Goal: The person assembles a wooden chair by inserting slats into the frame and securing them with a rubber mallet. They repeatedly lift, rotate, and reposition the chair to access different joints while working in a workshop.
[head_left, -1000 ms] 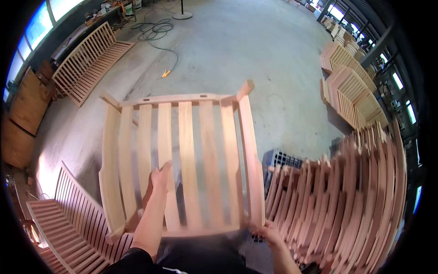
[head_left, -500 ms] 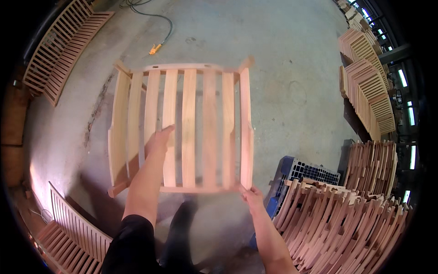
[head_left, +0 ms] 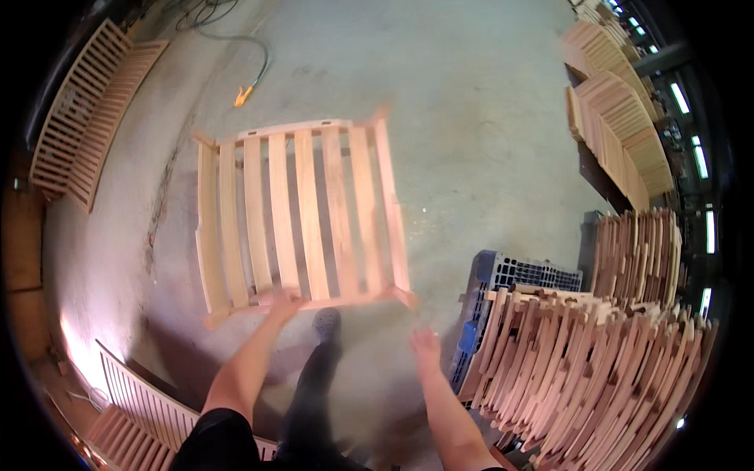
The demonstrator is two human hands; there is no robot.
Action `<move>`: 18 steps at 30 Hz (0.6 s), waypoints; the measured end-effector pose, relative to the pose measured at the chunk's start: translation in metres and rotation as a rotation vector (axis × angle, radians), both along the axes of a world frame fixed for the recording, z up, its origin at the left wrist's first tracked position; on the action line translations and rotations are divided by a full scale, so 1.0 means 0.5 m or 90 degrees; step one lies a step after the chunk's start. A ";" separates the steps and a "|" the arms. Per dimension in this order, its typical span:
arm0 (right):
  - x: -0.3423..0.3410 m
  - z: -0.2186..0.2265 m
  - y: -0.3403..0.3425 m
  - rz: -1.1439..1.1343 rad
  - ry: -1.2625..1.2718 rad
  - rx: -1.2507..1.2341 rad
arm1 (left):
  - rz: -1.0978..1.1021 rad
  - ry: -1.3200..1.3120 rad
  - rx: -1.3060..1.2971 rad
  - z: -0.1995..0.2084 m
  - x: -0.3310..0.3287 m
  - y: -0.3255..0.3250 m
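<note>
A pale wooden slatted frame (head_left: 312,235), with several broad slats between two end rails and a post at its far right corner, is in front of me over the concrete floor. My left hand (head_left: 281,302) is closed around its near rail, left of the middle. Just off the frame's near right corner is my right hand (head_left: 425,345), apart from the wood. It is smeared by motion, so its fingers cannot be made out. The frame's right side is blurred too.
A blue and black plastic pallet (head_left: 530,271) and stacked curved wooden parts (head_left: 581,369) stand at my right. Slatted bench pieces (head_left: 620,133) are stacked farther back. Slatted benches stand at far left (head_left: 94,118) and near left (head_left: 149,400). A yellow air gun (head_left: 243,96) lies on its hose.
The frame has turned slightly and shifted left in view. My left hand has moved from a middle slat to the near rail. My right hand has let go of the near right corner.
</note>
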State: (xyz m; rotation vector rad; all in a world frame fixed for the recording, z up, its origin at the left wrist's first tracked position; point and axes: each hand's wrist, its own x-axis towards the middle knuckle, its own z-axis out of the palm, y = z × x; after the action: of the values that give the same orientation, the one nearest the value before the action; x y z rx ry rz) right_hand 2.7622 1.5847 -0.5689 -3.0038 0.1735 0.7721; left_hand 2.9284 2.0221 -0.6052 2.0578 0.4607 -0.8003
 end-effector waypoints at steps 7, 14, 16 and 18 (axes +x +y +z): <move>-0.517 0.231 0.091 -0.441 0.240 0.518 | -0.543 -0.112 -0.016 0.126 -0.398 -0.097; -1.061 0.374 0.130 -0.843 0.139 0.589 | -0.434 -0.017 0.053 0.325 -0.659 -0.156; -1.169 0.390 0.129 -0.779 -0.083 0.439 | -0.750 -0.215 0.018 0.330 -0.653 -0.192; -1.249 0.468 0.118 -0.713 -0.171 0.332 | -0.745 -0.075 0.087 0.327 -0.747 -0.208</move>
State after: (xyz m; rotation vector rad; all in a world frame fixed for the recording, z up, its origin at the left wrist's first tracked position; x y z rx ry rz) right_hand 2.1379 1.6439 -0.3350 -1.9795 1.2421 0.2118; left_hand 2.5551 1.9180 -0.4417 2.4066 -0.8818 -1.2877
